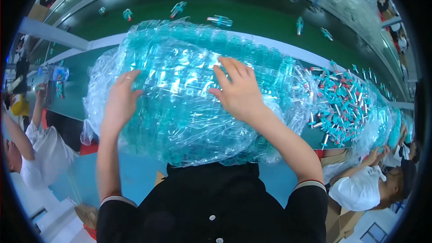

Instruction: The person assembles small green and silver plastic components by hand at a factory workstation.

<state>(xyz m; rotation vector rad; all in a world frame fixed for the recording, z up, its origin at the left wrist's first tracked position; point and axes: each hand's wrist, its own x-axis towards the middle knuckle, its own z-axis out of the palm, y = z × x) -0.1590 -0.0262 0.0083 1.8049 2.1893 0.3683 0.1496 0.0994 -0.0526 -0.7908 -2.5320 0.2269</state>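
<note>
A large clear plastic bag (pixel 189 103) lies across the bench in front of me, packed with rows of see-through teal plastic pieces whose kind I cannot make out. On the left part of the bag is my left hand (pixel 122 96), slightly blurred, with thumb and fingers apart and a ring on one finger. My right hand (pixel 240 89) rests on the bag right of its middle, fingers spread and holding nothing. The bag's near edge reaches my waist. Its loose, crinkled film gathers at the left and right ends.
Beyond the bag runs a green conveyor belt (pixel 148 2) with several small teal-and-red parts (pixel 220 20) spaced along it. A heap of similar parts (pixel 342 103) lies to the right. Co-workers (pixel 360 189) sit at right and left. A white rail (pixel 310 54) edges the belt.
</note>
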